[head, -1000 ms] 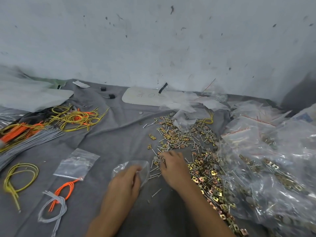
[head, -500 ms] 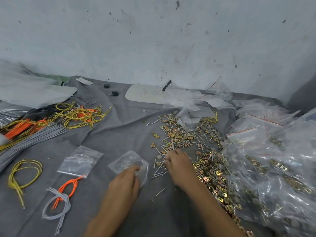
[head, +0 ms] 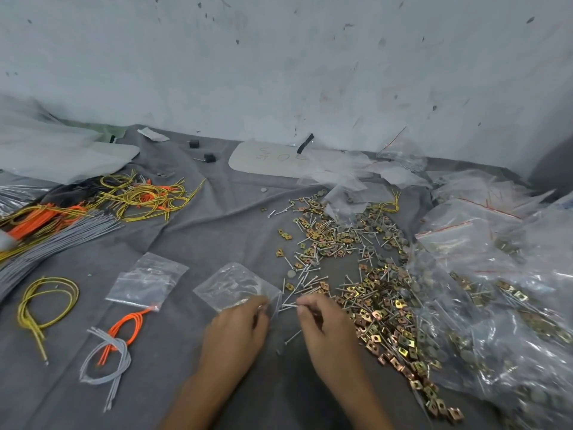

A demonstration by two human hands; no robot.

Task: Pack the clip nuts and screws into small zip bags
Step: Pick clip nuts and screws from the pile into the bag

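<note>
On the grey cloth, my left hand (head: 237,332) pinches the near edge of a small clear zip bag (head: 235,285) that lies flat. Just to its right, my right hand (head: 324,324) pinches a few thin silver screws (head: 290,305), their tips pointing at the bag's mouth. A wide scatter of brass clip nuts and screws (head: 366,293) spreads to the right of both hands. A second small zip bag (head: 147,280) lies to the left.
Large clear bags of hardware (head: 502,305) pile up on the right. Yellow, orange and grey cable bundles (head: 93,206) lie at the left, with small loops (head: 46,301) near the front. A white board (head: 273,159) lies by the wall.
My right hand has drawn back from the pile toward the bag with screws pinched in it. My left hand shifted to the bag's near edge.
</note>
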